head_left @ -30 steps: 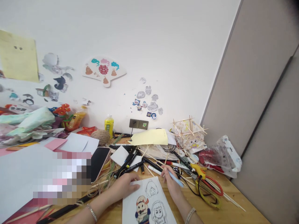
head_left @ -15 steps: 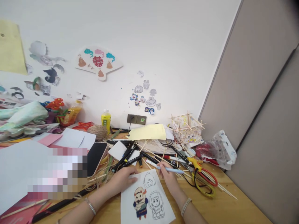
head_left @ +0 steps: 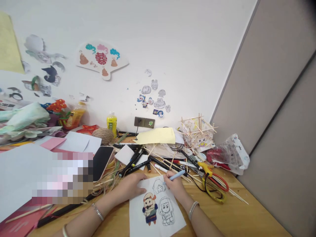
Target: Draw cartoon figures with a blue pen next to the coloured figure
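A white sheet of paper (head_left: 138, 227) lies on the wooden table in front of me. On it are a coloured cartoon figure (head_left: 149, 210), an outlined long-haired figure (head_left: 167, 211) and a smaller line-drawn head (head_left: 158, 186) near the top. My right hand (head_left: 174, 185) pinches a light-blue pen (head_left: 178, 175), its lower end at the paper beside that small head. Resting on the upper left edge of the sheet, my left hand (head_left: 134, 187) has its thumb and fingers apart.
Markers (head_left: 135, 161) and thin wooden sticks (head_left: 170, 164) clutter the table behind the paper. Scissors (head_left: 208, 171) with yellow and red handles lie to the right. A phone (head_left: 102, 163), a twine ball (head_left: 103, 136) and a yellow-labelled bottle (head_left: 112, 125) stand or lie left. A grey partition (head_left: 276, 125) borders the right.
The pen has swung from lying flat across my right hand to a writing grip, its tip now at the paper. My left hand stays on the sheet. The view has shifted slightly.
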Motion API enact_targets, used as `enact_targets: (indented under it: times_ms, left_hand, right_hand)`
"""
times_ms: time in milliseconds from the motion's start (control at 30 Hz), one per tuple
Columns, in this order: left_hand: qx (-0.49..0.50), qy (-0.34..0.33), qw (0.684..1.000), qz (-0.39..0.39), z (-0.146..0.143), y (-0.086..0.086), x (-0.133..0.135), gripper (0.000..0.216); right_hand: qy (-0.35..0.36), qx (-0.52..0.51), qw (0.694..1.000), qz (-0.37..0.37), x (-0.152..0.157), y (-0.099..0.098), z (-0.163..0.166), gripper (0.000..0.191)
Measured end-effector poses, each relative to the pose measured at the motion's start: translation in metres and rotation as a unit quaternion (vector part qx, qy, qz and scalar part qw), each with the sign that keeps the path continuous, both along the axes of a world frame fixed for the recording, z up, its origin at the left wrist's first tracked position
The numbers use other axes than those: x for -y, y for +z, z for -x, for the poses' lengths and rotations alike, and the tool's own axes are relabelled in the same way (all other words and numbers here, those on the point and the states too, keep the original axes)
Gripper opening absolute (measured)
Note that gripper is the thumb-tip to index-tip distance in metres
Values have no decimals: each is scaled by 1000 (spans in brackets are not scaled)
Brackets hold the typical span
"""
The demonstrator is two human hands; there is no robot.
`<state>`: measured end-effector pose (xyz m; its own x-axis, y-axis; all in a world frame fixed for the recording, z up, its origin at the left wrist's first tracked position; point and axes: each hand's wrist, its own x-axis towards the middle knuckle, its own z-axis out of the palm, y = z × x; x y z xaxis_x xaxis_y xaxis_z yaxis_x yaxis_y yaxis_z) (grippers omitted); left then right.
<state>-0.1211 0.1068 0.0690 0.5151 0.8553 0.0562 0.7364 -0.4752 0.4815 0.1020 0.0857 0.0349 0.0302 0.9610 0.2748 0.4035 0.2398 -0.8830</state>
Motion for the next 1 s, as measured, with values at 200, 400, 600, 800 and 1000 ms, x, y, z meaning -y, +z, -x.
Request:
enact_targets:
  times_ms: [200, 400, 600, 800, 1000]
  left_hand:
    - [-7, -6, 1000, 6, -1, 4, 3, 36]
    - [-10, -21, 1000, -8, 0, 2, 1, 38]
    - [10, -58, 998, -23, 2, -5, -3, 53]
    - [-17, -74, 997, -24, 1, 1, -1, 47]
    - [-23, -78, 997, -19, 0, 8, 3, 41]
  right_hand:
    - [6, 36, 999, -11, 1, 1, -1, 29]
    - [15, 39, 999, -11, 2, -1, -2, 28]
    - [3, 52, 999, -8, 0, -2, -3, 28]
    - [-1, 58, 998, -16, 1, -1, -2, 27]
    - [5, 58, 998, -7, 1, -2, -3, 27]
